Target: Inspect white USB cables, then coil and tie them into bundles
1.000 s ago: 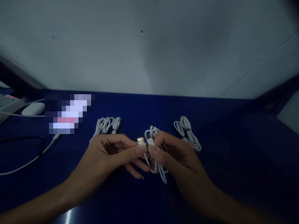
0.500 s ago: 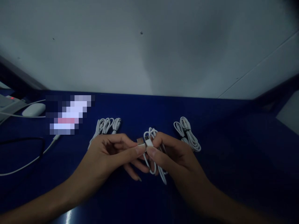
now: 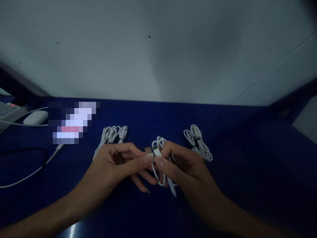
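Between my two hands is a coiled white USB cable [image 3: 170, 185], its loops hanging below and behind my fingers. My left hand [image 3: 121, 165] pinches the wide USB plug [image 3: 148, 151] between thumb and forefinger, metal end up, with its other fingers partly spread. The smaller white plug [image 3: 157, 151] is pinched by my right hand [image 3: 184, 165], also pointing up. Both plugs stand side by side, close together. Part of the coil is hidden behind my right hand.
Tied white cable bundles [image 3: 112, 134] lie behind my left hand, and another white bundle [image 3: 199, 143] lies behind my right. At the left are a blurred-out lit screen [image 3: 76, 122], a white rounded object [image 3: 36, 117] and loose cords. A pale wall [image 3: 111, 59] closes off the blue table [image 3: 153, 115].
Almost nothing differs. Both plugs stay pinched side by side, and the whole view has shifted very slightly.
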### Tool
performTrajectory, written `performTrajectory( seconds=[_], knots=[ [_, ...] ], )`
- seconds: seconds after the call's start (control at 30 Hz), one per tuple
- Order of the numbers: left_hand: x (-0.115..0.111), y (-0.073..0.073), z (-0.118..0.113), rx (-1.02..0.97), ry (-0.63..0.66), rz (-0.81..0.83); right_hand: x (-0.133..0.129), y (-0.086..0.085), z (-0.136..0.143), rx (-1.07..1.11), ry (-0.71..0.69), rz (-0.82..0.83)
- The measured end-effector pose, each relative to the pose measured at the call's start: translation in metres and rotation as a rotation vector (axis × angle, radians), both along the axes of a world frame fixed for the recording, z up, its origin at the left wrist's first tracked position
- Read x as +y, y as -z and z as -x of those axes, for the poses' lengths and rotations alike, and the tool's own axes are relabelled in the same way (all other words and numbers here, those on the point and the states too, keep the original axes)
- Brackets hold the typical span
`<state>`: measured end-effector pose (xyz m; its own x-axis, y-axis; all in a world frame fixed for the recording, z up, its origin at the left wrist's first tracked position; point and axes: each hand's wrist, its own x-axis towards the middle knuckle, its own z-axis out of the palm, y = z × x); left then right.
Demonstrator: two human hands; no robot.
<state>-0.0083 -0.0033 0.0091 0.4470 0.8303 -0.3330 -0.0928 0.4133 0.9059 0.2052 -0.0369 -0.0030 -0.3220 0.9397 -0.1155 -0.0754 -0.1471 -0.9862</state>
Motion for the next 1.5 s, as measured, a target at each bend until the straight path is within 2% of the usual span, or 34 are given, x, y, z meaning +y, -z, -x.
performTrajectory(
  seconds=[1.5],
  knots=[
    [-0.0001, 0.0053, 0.0010, -0.036, 0.020, -0.006, 0.0017, 0.0031, 0.0012, -0.001, -0.004, -0.020]
  ],
)
